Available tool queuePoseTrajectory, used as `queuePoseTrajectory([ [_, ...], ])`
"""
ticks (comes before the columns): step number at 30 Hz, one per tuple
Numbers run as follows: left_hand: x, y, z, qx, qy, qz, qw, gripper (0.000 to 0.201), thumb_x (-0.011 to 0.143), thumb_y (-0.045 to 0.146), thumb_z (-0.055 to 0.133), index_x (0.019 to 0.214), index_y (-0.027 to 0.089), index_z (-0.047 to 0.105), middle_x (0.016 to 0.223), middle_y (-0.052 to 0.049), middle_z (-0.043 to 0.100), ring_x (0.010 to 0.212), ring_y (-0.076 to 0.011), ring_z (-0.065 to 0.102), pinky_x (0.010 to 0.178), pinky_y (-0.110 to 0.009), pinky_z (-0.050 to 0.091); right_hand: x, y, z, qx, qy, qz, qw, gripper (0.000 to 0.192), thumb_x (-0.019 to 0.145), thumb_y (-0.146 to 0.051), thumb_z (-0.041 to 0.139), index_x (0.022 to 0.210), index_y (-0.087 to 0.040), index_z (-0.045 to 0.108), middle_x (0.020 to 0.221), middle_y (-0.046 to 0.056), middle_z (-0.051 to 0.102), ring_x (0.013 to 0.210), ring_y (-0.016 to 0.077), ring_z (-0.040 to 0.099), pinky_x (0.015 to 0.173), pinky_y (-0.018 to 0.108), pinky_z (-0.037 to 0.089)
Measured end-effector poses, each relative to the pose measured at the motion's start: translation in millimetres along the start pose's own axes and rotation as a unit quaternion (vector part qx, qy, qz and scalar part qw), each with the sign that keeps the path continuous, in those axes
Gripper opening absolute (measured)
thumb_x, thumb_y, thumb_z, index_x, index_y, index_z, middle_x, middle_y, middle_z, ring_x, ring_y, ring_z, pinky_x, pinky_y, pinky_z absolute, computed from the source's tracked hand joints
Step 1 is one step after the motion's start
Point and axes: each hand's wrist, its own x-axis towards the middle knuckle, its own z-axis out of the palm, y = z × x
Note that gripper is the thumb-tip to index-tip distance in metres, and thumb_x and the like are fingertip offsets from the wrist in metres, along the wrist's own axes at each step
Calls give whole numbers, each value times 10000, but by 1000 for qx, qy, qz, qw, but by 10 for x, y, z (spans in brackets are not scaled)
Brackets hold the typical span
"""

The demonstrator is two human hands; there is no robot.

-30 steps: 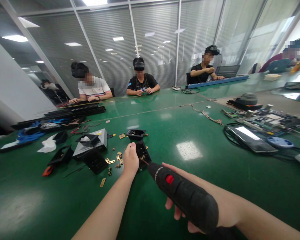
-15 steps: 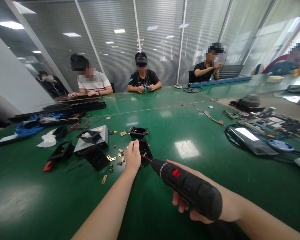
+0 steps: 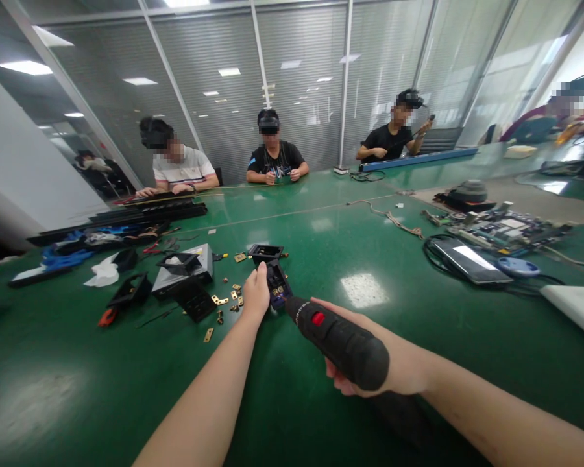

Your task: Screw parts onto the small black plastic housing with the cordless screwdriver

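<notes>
A: Where is the work held, and why so?

B: The left hand [image 3: 257, 293] grips the black housing [image 3: 274, 275] along its left side, above the green surface [image 3: 282, 402]; the hold probably steadies it against turning. The right hand [image 3: 396, 363] is wrapped around a power screwdriver [image 3: 343, 344], its front end directed at the housing's open cavity, presumably for alignment. Contact at the tip is too small to confirm.

A: And the materials?

B: The housing, box-shaped and hollow, looks like moulded plastic, with brassy pieces [image 3: 278, 292] inside. The screwdriver has a matte, rounded body and a red switch [image 3: 318, 318]. Flat, oblong brass-coloured plates [image 3: 208, 335] lie loose near the left hand, perhaps for easy reach. A second housing [image 3: 267, 251] rests just beyond.
</notes>
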Motion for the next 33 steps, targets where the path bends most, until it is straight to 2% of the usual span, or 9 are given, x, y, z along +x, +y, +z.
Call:
queuePoseTrajectory([
  [7,11,-11,-8,17,7,-14,1000,761,985,920,382,727,249,630,811,-108,739,862,-296,665,845,-397,492,47,130,62,55,1,8,998,1446,769,-178,1061,1862,-311,122,1031,43,802,882,218,785,788,361,638],
  [12,14,-53,20,-3,5,-14,1000,724,998,886,435,760,240,657,813,-87,738,852,-284,665,831,-389,488,7,68,75,26,20,16,999,1451,755,-159,1067,1862,-319,143,1018,37,796,898,244,802,777,375,647],
  [17,32,-116,60,-20,4,-17,1000,680,1006,840,462,814,231,698,857,-85,761,866,-278,673,812,-383,471,-14,20,90,32,1,24,999,1457,789,-196,1054,1870,-293,81,1067,65,818,899,230,804,800,381,646],
  [21,55,-145,68,-41,-12,-19,999,667,1001,831,470,862,232,727,908,-92,774,900,-284,685,842,-388,476,-11,-5,110,-9,23,8,1000,1398,796,-221,1047,1868,-256,151,1054,67,807,844,221,779,767,378,639],
  [25,85,-177,64,-71,-30,-17,997,680,984,853,481,904,230,740,961,-100,786,941,-282,691,877,-383,490,7,-31,121,-41,29,-7,999,1413,768,-271,1062,1868,-241,177,1102,88,808,878,254,786,875,469,658],
  [33,118,-179,49,-81,-58,-13,995,815,934,953,461,983,196,759,1041,-129,806,1017,-290,696,936,-390,505,41,-58,146,-52,58,-23,997,1434,678,-285,1122,1848,-236,295,1347,174,772,1210,358,767,1110,567,602],
])
